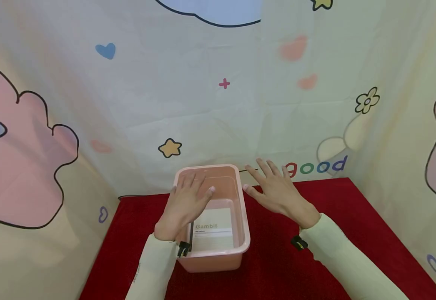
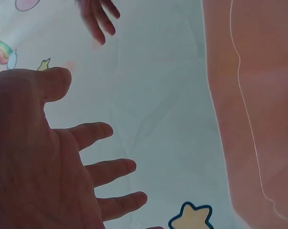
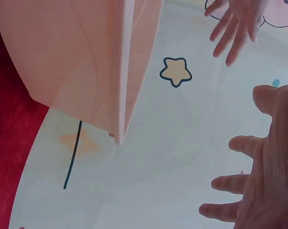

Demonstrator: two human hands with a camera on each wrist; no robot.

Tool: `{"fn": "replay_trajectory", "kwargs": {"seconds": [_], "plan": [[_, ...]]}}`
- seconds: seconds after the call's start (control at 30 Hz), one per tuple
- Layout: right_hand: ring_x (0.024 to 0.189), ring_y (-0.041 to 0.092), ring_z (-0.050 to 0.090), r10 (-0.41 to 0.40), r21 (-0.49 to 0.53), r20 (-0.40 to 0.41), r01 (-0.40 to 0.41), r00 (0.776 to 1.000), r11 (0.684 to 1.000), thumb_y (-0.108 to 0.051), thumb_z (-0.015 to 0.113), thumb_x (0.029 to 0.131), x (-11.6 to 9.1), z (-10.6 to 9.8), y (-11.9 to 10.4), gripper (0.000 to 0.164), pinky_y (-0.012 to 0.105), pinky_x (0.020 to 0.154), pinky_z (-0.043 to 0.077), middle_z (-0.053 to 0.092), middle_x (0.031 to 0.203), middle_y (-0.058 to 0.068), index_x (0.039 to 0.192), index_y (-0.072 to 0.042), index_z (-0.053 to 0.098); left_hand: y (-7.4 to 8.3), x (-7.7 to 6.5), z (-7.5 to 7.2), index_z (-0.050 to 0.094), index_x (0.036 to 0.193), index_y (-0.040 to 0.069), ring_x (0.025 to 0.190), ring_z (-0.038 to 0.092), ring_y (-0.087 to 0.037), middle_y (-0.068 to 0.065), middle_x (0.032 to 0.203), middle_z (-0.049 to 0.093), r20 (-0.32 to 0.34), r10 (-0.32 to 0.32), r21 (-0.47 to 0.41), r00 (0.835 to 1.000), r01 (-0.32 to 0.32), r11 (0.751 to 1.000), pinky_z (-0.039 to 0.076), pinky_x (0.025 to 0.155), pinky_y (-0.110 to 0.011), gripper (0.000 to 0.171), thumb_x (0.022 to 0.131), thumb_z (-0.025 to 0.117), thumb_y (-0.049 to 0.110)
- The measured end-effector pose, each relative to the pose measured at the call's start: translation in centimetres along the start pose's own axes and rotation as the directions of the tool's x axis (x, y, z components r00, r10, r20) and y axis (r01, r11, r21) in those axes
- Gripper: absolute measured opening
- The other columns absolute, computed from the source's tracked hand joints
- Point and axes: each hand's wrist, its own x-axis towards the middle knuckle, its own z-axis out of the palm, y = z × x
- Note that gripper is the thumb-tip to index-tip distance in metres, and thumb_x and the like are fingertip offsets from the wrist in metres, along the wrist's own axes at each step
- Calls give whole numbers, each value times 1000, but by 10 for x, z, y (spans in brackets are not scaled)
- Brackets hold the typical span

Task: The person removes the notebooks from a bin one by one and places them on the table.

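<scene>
A pink plastic bin [image 1: 245, 227] stands on the red cloth, and a white box printed "Gambit" [image 1: 214, 233] lies inside it. Over the bin's left side hovers my left hand [image 1: 186, 202], fingers spread and nothing held; it hides part of the bin's left rim in the head view. To the right of the bin my right hand [image 1: 278, 191] is raised, its fingers straight and apart, also holding nothing. The right wrist view shows the bin's outer wall [image 3: 53, 57] beside the right hand [image 3: 263, 162]. In the left wrist view, the left palm [image 2: 43, 152] faces the bin's pink inner wall [image 2: 263, 95].
The red cloth [image 1: 278, 266] covers the table beneath the bin. Behind it hangs a pale curtain [image 1: 188, 96] printed with hearts, stars and the word "good" [image 1: 315, 166]; more printed curtain closes in on the left and right sides.
</scene>
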Motion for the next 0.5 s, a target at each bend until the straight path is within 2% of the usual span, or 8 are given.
{"fn": "replay_trajectory", "kwargs": {"seconds": [0.27, 0.37, 0.5], "plan": [[148, 43, 20, -16, -3, -9, 15, 1000, 1000, -54, 49, 96, -2, -3, -3, 68, 71, 115, 14, 21, 164, 12, 155, -27, 28, -33, -17, -9, 23, 157, 20, 150, 14, -45, -16, 164, 18, -12, -55, -42, 998, 54, 998, 22, 114, -69, 67, 101, 33, 55], [148, 43, 20, -20, 5, 4, 20, 1000, 1000, -53, 53, 95, -1, -3, -7, 70, 71, 114, 17, 21, 164, 13, 155, -28, 28, -49, -23, -11, 22, 158, 20, 148, 15, -47, -19, 164, 16, -7, -116, -77, 993, 115, 990, 26, 109, -73, 68, 101, 34, 56], [148, 43, 21, -33, 6, 19, 33, 999, 999, -52, 57, 93, 2, -1, -11, 73, 72, 113, 20, 22, 163, 13, 155, -29, 27, -69, -29, -9, 19, 158, 21, 148, 15, -47, -18, 164, 12, 32, -186, -144, 982, 189, 971, 30, 101, -76, 72, 99, 37, 58]]}}
